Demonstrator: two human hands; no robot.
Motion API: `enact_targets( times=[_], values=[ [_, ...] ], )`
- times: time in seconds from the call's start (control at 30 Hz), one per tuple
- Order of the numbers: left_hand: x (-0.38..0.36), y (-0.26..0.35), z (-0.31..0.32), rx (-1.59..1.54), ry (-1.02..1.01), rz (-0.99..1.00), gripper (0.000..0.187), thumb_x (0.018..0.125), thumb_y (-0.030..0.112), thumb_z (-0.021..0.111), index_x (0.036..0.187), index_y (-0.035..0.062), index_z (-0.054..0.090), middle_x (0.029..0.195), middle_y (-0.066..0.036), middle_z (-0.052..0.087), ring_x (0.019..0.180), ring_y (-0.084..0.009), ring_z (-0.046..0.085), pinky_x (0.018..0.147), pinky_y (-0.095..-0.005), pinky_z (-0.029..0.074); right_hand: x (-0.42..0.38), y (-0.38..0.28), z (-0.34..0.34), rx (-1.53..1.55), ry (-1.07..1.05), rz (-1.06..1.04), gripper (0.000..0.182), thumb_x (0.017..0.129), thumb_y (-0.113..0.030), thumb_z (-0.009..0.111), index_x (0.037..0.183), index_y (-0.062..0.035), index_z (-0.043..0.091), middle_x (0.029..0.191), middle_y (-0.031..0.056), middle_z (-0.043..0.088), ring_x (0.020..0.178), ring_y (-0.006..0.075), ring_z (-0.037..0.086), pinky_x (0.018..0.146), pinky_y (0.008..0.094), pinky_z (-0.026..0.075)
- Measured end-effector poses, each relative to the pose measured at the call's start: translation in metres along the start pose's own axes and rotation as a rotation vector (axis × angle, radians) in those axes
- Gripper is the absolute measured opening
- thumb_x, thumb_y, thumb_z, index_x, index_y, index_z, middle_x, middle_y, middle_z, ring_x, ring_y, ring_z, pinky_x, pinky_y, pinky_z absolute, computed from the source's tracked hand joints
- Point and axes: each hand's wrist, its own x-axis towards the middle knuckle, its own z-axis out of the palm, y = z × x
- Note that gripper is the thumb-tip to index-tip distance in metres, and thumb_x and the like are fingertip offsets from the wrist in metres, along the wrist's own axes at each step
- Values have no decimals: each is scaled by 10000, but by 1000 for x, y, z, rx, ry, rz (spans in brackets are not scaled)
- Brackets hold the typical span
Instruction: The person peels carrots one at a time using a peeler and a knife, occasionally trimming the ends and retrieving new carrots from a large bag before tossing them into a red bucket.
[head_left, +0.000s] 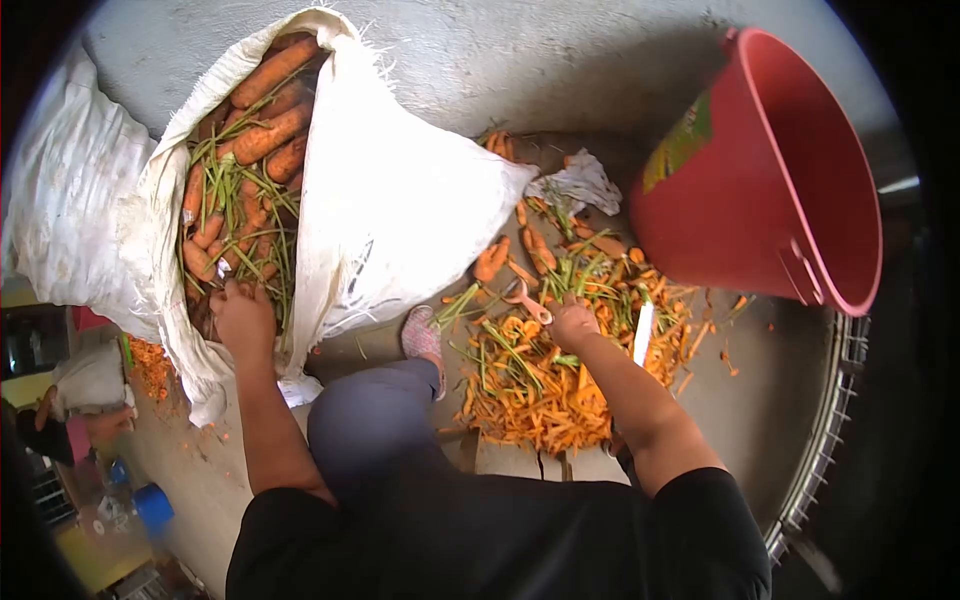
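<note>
Head view: concrete floor (560,60) carries everything, seen from above w/ the person's own legs at the near edge. Biggest thing is the white woven sack (400,210), lying open toward the far-left part of the floor, mouth rolled back. Next, a red plastic bucket (760,170) tipped on its side at the far-right, opening facing right, green label on its wall. Inside the sack: a load of carrots (265,135) w/ green stems mixed through. Between sack and bucket, approx. mid-floor, a heap of orange peelings and cut stems (540,390), a few whole carrots at its far side, a crumpled white cloth (580,180) just beyond. Left hand (243,315) is down in the sack mouth, touching the carrots and stems at its near end; fingers are buried among the stems, so can't tell if they're spread or closed. Right hand (572,322) rests on the heap, fingers curled round an orange-handled peeler (527,300) that sticks out to the left. A knife (643,333) w/ pale blade lies in the peelings just right of that hand, not touched. A pink shoe (422,338) sits near the sack's lower edge.
</note>
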Motion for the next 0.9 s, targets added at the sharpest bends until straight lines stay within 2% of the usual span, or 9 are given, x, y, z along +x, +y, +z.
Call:
enact_targets(
  times=[0.07, 0.2, 0.23, 0.37, 0.5, 0.63, 0.73, 0.83, 0.9],
  values=[
    [9, 1, 3, 9, -42, 16, 339, 775, 271, 579, 984, 8, 532, 977, -266, 502, 864, -423, 532, 738, -435, 453, 27, -15, -1, -78, -20, -75, 335, 858, -200, 445, 1183, -120, 459, 1304, 152, 309, 1216, 317, 299, 965, 403, 322],
    [12, 32, 10, 217, 20, 137, 317, 744, 199, 573, 1014, 33, 554, 877, -214, 525, 851, -392, 524, 734, -446, 430, 56, -30, 14, -271, -50, -154, 392, 862, -182, 464, 1251, -173, 420, 1385, 139, 197, 1281, 319, 174, 1006, 478, 246],
    [14, 33, 15, 227, 76, 190, 293, 717, 140, 567, 988, 30, 557, 883, -214, 518, 837, -393, 512, 724, -442, 420, 62, -30, 18, -301, -155, -139, 466, 849, -167, 491, 1297, -207, 368, 1427, 117, 115, 1315, 331, 57, 1026, 504, 190],
    [19, 33, 23, 98, 146, 189, 257, 689, 79, 571, 934, 7, 549, 922, -213, 513, 843, -397, 503, 746, -441, 409, 72, -16, 36, -295, -317, -54, 569, 849, -154, 464, 1367, -229, 239, 1445, 85, 50, 1325, 317, 3, 1056, 487, 152],
    [21, 28, 25, -47, 164, 189, 278, 662, 51, 603, 927, -1, 538, 946, -199, 525, 867, -377, 502, 763, -434, 407, 66, -11, 32, -191, -295, -65, 567, 848, -151, 459, 1369, -176, 235, 1433, 94, 104, 1321, 305, 67, 1046, 463, 212],
    [16, 37, 17, -73, 117, 267, 293, 689, 78, 610, 961, 8, 527, 963, -178, 544, 913, -364, 503, 773, -425, 408, 58, -20, 29, -80, -226, -30, 550, 862, -129, 440, 1368, -207, 240, 1423, 115, 131, 1315, 304, 100, 1041, 452, 224],
    [13, 47, 10, -68, -7, 177, 290, 719, 105, 611, 983, 21, 527, 980, -175, 542, 920, -365, 501, 778, -428, 407, 59, -24, 30, -239, -244, -85, 549, 867, -104, 431, 1368, -221, 240, 1429, 114, 109, 1314, 317, 95, 1043, 464, 209],
    [17, 47, 21, -112, -12, 204, 303, 764, 120, 584, 1030, 21, 479, 983, -194, 537, 915, -380, 505, 766, -443, 405, 70, -24, 36, -258, -264, -91, 549, 872, -101, 428, 1371, -225, 233, 1435, 103, 91, 1317, 323, 73, 1047, 478, 185],
    [16, 51, 18, -186, -74, 170, 299, 777, 119, 571, 1040, 19, 472, 990, -203, 533, 922, -388, 502, 766, -442, 405, 72, -23, 41, -245, -293, -60, 618, 850, -121, 484, 1384, -195, 183, 1425, 102, 118, 1320, 309, 63, 1049, 470, 183]
  ],
)
